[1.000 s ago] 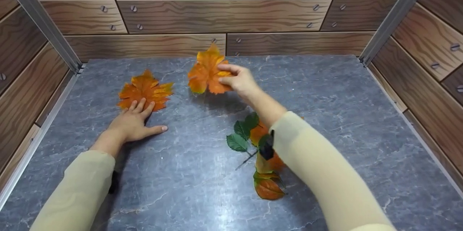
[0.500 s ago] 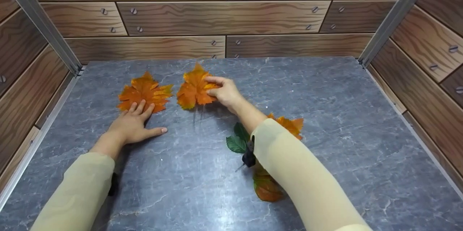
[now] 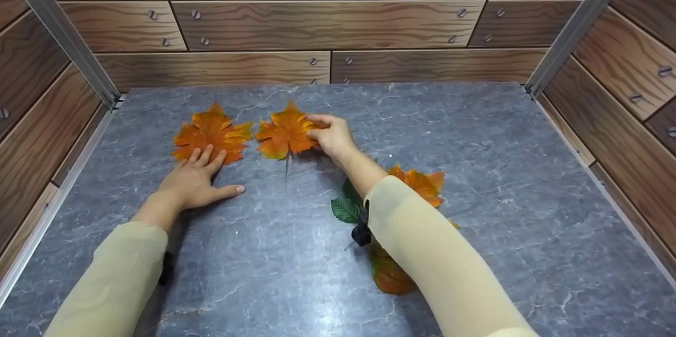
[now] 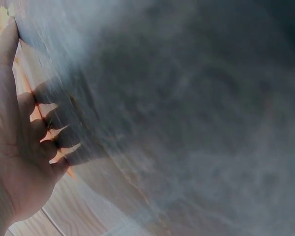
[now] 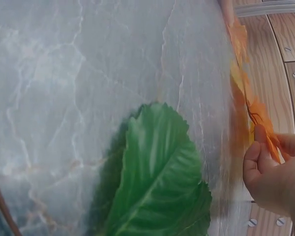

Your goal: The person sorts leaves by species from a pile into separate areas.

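An orange maple leaf point(image 3: 214, 128) lies flat at the table's back left. My left hand point(image 3: 190, 181) rests on its lower edge, fingers spread and thumb out to the right. To the right of it is a second orange maple leaf point(image 3: 285, 133), its right edge pinched between thumb and fingers of my right hand point(image 3: 335, 139). In the right wrist view the pinched leaf point(image 5: 265, 125) shows edge-on, close over the table. Beneath my right forearm lie a sprig with green leaves point(image 3: 346, 210) and more orange leaves point(image 3: 420, 186), partly hidden by the sleeve.
The grey marbled table point(image 3: 501, 131) is closed in by wood-patterned walls point(image 3: 327, 25) at the back and both sides. Metal posts point(image 3: 581, 25) stand at the back corners. A reddish-green leaf point(image 3: 391, 273) lies nearer the front.
My right hand has moved left and lowered the second maple leaf to beside the first. The left hand has stayed in place on its leaf.
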### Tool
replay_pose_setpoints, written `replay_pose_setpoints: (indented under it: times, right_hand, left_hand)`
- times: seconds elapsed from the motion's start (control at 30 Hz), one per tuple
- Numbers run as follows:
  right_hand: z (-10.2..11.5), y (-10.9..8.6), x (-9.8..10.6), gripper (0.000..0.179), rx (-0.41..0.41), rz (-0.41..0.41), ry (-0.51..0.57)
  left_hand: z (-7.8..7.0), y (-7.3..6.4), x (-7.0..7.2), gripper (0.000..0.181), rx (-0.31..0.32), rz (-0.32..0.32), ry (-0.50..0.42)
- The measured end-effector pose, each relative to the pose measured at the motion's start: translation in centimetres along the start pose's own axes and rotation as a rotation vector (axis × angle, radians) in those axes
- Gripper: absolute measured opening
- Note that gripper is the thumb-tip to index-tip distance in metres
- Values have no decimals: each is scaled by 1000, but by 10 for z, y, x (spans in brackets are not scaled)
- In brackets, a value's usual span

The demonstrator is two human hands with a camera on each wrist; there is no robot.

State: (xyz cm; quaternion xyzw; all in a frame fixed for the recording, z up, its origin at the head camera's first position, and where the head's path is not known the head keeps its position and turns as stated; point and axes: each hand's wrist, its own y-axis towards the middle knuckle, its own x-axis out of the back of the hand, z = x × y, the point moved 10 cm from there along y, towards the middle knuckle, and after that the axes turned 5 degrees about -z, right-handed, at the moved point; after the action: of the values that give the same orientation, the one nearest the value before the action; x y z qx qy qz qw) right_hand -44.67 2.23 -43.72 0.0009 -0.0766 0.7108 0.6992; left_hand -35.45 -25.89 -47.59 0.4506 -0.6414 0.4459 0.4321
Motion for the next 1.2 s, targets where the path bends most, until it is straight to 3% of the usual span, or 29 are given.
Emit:
replay_pose_setpoints:
  times: [0.43, 0.63, 0.73, 0.83, 1.03, 1.2]
  right_hand:
    - [-9, -4, 1, 58, -70, 116, -48]
    - [-3, -8, 11, 57, -75, 172, -197]
    - [10, -13, 22, 54, -35, 182, -318]
    - [26, -20, 36, 53, 3, 203, -367]
    - [54, -39, 75, 52, 53, 242, -316]
    - [63, -61, 111, 51, 101, 269, -301]
  left_hand:
    - [-4, 1, 1, 120, -16, -2, 0]
    - [-5, 3, -1, 121, -14, 4, 2]
    - [-4, 4, -2, 121, -9, 6, 3]
    - [-4, 4, -3, 122, -3, 10, 2]
    - [-2, 4, -2, 122, 5, 10, 1]
    - [1, 0, 0, 122, 3, 1, -4]
